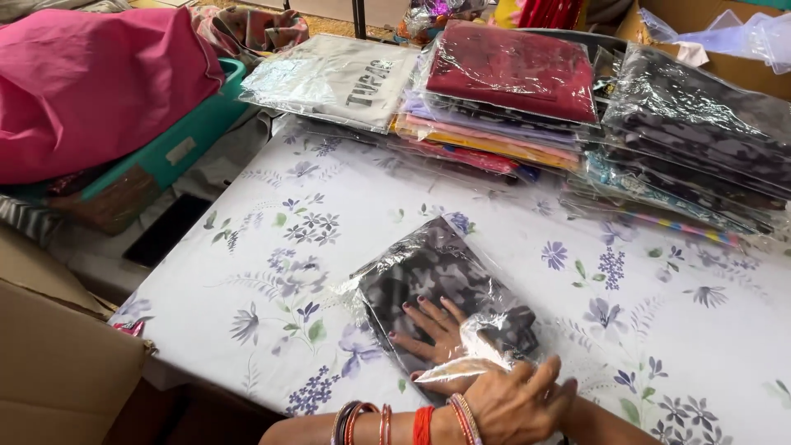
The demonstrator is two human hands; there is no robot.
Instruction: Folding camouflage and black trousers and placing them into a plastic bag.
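Grey camouflage-print garment in a clear plastic bag (437,284) lies flat on the floral tablecloth (272,247), near edge, centre. Its long axis runs diagonally, far-left to near-right; open mouth of the bag points near-right, toward the person.

One hand (432,330) is flat, fingers spread, pressing on the garment inside the bag mouth. Other hand (519,400), wrist with bangles, pinches the loose plastic flap at the mouth. Arms cross, so cannot tell which is left or right.

Far side: stacks of bagged folded clothes (511,91); far left, pink bundle (91,82) in a teal tub (185,140). Cardboard box (58,363) near left.
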